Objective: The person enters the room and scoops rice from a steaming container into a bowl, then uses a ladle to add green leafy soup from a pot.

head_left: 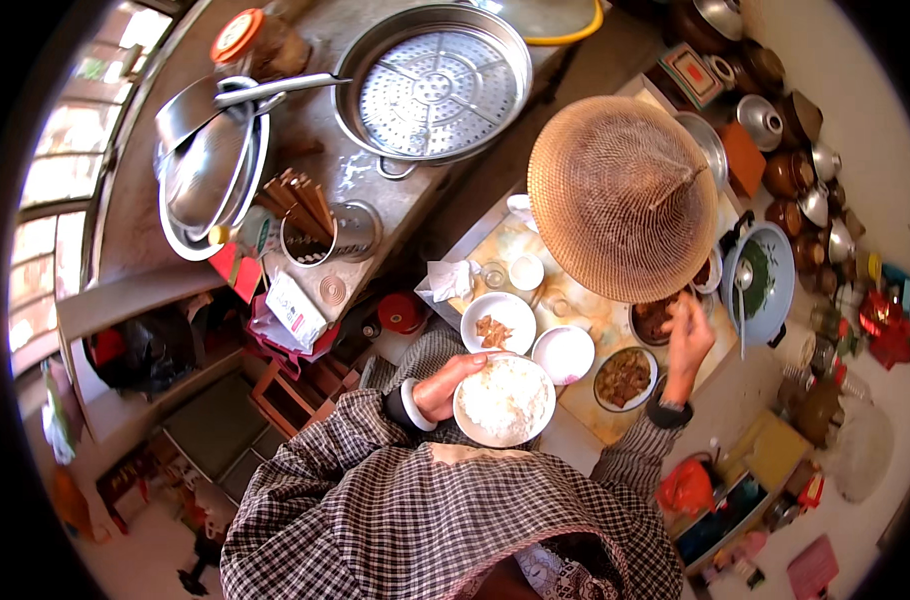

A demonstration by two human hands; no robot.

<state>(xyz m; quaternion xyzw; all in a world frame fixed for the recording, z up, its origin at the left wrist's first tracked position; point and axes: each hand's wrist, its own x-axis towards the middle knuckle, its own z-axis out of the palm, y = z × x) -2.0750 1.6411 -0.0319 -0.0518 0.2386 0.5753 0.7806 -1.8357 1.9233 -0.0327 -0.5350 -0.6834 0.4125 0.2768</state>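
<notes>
My left hand (447, 386) holds a bowl of white rice (504, 400) by its rim, close to my body. My right hand (687, 330) is raised over the table's right part, fingers bent, at the lower edge of a conical woven cover (620, 199); whether it grips anything is unclear. Under those fingers is a bowl of dark food (647, 322), partly hidden. A dish of brown food (626, 380) lies nearer to me. Left of it stand a white bowl (563, 355) and a bowl with a few brown pieces (497, 322). A small white cup (526, 271) is behind them.
A blue-grey basin of greens (759, 277) with a spoon sits at the table's right. On the left counter (395, 217) are a steamer pan (436, 86), a metal chopstick holder (335, 234) and stacked basins (207, 172). Jars (789, 172) line the right wall.
</notes>
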